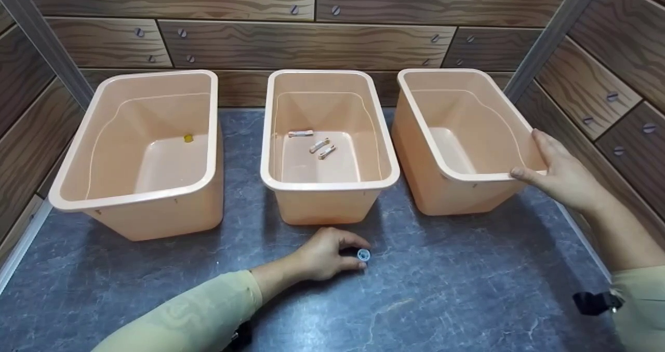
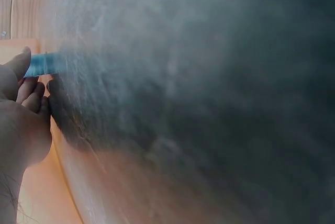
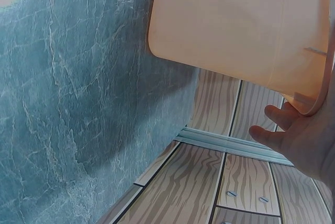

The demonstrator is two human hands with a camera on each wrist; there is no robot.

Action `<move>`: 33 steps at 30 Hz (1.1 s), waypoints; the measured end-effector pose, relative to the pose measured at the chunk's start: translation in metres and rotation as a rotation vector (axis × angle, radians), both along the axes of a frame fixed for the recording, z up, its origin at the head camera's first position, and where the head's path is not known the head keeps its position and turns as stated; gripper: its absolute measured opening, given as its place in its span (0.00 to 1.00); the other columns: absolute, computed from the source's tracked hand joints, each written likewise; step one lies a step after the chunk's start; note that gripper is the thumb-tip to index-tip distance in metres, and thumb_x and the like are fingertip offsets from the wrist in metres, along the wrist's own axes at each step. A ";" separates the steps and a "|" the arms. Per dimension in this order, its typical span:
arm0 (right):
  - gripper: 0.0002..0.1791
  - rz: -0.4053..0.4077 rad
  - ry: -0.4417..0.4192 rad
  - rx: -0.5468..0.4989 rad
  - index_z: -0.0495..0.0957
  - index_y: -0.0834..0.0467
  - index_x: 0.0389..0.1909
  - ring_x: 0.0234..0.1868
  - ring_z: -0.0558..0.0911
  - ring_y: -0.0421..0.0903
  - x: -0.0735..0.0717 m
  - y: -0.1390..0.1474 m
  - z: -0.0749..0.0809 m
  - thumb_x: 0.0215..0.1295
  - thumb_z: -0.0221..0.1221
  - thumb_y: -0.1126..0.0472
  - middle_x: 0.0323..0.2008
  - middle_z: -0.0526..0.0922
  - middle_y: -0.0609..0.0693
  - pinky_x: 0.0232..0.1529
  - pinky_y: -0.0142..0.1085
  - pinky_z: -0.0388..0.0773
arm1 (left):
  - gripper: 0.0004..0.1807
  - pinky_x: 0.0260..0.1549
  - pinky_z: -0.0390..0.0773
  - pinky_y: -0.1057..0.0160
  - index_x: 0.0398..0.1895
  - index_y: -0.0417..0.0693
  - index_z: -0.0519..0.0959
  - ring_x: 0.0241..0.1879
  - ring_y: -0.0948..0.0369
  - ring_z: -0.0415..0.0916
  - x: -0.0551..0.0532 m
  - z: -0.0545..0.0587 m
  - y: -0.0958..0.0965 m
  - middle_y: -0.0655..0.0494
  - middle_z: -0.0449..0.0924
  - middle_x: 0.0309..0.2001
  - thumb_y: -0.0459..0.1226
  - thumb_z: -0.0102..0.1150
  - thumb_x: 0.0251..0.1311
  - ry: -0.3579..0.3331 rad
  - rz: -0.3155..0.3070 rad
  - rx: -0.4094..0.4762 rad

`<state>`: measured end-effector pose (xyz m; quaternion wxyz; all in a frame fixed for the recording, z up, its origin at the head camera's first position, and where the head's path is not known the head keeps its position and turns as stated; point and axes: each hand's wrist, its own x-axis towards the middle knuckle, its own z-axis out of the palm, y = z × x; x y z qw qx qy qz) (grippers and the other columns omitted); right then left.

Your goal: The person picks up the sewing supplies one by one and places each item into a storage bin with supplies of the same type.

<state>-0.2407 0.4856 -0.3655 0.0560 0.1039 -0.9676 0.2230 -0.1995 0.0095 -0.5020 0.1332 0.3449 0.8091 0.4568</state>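
My left hand [image 1: 324,253] pinches a small blue cylinder [image 1: 363,255] between thumb and fingers, low over the tabletop in front of the middle bin [image 1: 328,206]. From above, the cylinder has a ring-like end; in the left wrist view its blue side [image 2: 43,64] shows, and its exact kind cannot be told. At the right bin [image 1: 467,199], my right hand [image 1: 563,173] grips the near right corner of the rim, thumb on the front edge. In the right wrist view, fingers [image 3: 269,136] extend past the bin's outer wall [image 3: 225,25].
Several small wrapped pieces [image 1: 319,145] lie in the middle bin. A small yellow piece [image 1: 188,138] sits inside the left bin [image 1: 176,214]. Wood-patterned walls [image 1: 306,45] enclose the dark marbled table [image 1: 441,289] at the back and sides.
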 end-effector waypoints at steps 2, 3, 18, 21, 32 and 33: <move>0.58 0.000 0.006 0.002 0.40 0.73 0.82 0.80 0.46 0.77 0.000 0.000 0.000 0.74 0.64 0.45 0.79 0.45 0.79 0.76 0.72 0.43 | 0.18 0.56 0.80 0.67 0.55 0.47 0.89 0.48 0.72 0.83 0.000 0.000 0.000 0.64 0.91 0.48 0.39 0.76 0.63 -0.007 0.004 0.004; 0.58 0.001 0.009 0.002 0.40 0.74 0.82 0.80 0.46 0.77 0.000 0.000 0.000 0.74 0.64 0.45 0.79 0.45 0.79 0.76 0.71 0.43 | 0.18 0.56 0.80 0.67 0.55 0.47 0.89 0.49 0.72 0.83 0.000 0.000 0.000 0.64 0.91 0.48 0.39 0.76 0.63 -0.011 0.005 0.006; 0.58 0.000 -0.014 -0.009 0.38 0.72 0.83 0.80 0.45 0.79 0.000 0.000 0.000 0.75 0.63 0.45 0.80 0.42 0.78 0.74 0.74 0.43 | 0.17 0.55 0.80 0.68 0.54 0.44 0.89 0.49 0.72 0.83 0.000 0.000 0.001 0.62 0.91 0.48 0.37 0.76 0.64 -0.051 0.011 0.035; 0.57 0.003 -0.015 -0.014 0.37 0.72 0.83 0.80 0.44 0.79 0.000 0.000 0.001 0.75 0.63 0.46 0.80 0.42 0.78 0.74 0.75 0.43 | 0.17 0.54 0.80 0.68 0.54 0.43 0.89 0.48 0.72 0.83 0.000 0.001 0.001 0.60 0.91 0.48 0.36 0.76 0.64 -0.048 0.008 0.040; 0.57 -0.006 -0.005 0.004 0.39 0.73 0.83 0.79 0.46 0.78 0.000 0.000 0.000 0.74 0.63 0.45 0.80 0.44 0.79 0.75 0.74 0.44 | 0.16 0.54 0.81 0.66 0.54 0.41 0.88 0.48 0.71 0.84 -0.001 0.002 0.001 0.59 0.91 0.47 0.35 0.75 0.64 -0.044 -0.011 0.054; 0.57 -0.005 -0.004 0.002 0.39 0.73 0.83 0.79 0.46 0.78 0.000 0.000 0.001 0.74 0.64 0.45 0.80 0.44 0.79 0.75 0.74 0.44 | 0.16 0.54 0.81 0.66 0.54 0.41 0.88 0.48 0.70 0.84 -0.002 0.002 0.001 0.59 0.91 0.47 0.35 0.75 0.64 -0.042 -0.013 0.053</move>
